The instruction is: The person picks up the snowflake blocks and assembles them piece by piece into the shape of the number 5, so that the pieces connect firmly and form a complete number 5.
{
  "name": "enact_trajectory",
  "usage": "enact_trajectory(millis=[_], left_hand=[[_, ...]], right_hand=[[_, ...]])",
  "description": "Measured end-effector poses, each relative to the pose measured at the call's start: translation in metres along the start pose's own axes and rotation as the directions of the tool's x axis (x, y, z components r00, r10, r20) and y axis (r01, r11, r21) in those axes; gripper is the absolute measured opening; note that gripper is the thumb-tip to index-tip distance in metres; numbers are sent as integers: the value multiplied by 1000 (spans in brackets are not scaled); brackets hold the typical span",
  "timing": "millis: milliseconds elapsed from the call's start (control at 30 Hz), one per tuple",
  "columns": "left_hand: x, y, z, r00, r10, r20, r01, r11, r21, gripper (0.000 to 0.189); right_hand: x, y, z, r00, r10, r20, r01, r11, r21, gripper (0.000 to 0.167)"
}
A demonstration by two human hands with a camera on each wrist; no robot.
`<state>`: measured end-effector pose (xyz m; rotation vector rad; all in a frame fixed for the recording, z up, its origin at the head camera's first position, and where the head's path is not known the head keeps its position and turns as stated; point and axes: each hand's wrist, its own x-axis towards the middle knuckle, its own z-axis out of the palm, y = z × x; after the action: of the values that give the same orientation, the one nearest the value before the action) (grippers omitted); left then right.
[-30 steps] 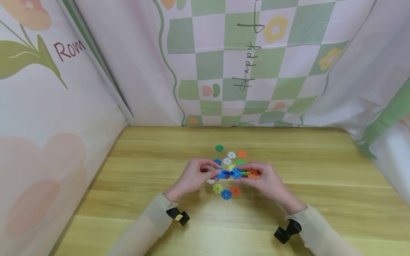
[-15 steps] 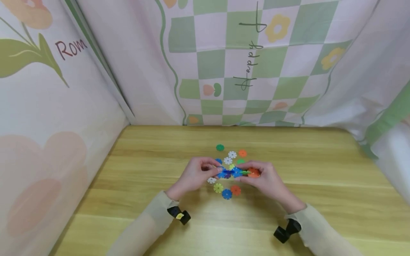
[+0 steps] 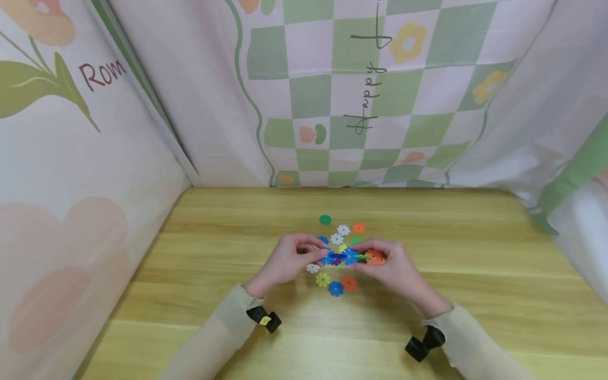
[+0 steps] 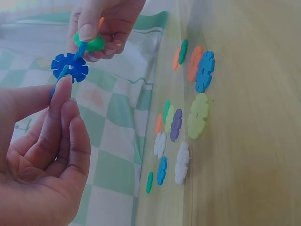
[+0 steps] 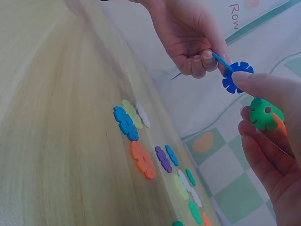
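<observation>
Both hands hold a short chain of slotted plastic snowflake discs above the table. A dark blue disc forms the middle of the chain, with a lighter blue disc slotted into it on each side. My left hand pinches the left-end blue disc between thumb and fingertips. On the other side, my right hand grips the blue disc next to a green disc. An orange disc at the chain's right end sits inside the right hand's grasp, partly hidden by its fingers.
Loose discs lie on the wooden table beneath and around the hands, among them a yellow one, a blue one and an orange one. A green disc lies farthest back. A checkered curtain hangs behind the table.
The chain's right part turns slightly, so the orange disc shows more of its face. Both hands keep their hold and stay almost in place.
</observation>
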<state>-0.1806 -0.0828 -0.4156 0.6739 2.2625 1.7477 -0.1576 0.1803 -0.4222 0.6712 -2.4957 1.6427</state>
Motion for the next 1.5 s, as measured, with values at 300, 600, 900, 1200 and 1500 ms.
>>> enact_trajectory(millis=[300,600,900,1200,1500], left_hand=[[1,0,0,1000,-3,-5,3,1000,14,18],[3,-3,1,1000,-9,15,9,1000,8,17],[4,1,2,999,-27,22,27,1000,-12,25],[4,-15,-6,999,-27,-43,32,992,120,30],[3,-30,-11,993,-103,50,86,958,274,38]], right_hand=[[0,-1,-1,1000,-25,8,25,1000,-1,30],[0,-2,-4,999,-18,26,20,997,-80,34],[1,-2,-8,999,-4,50,9,995,-99,35],[0,0,-18,997,81,15,-80,993,-91,33],[0,2,-20,996,93,6,-91,989,-120,34]])
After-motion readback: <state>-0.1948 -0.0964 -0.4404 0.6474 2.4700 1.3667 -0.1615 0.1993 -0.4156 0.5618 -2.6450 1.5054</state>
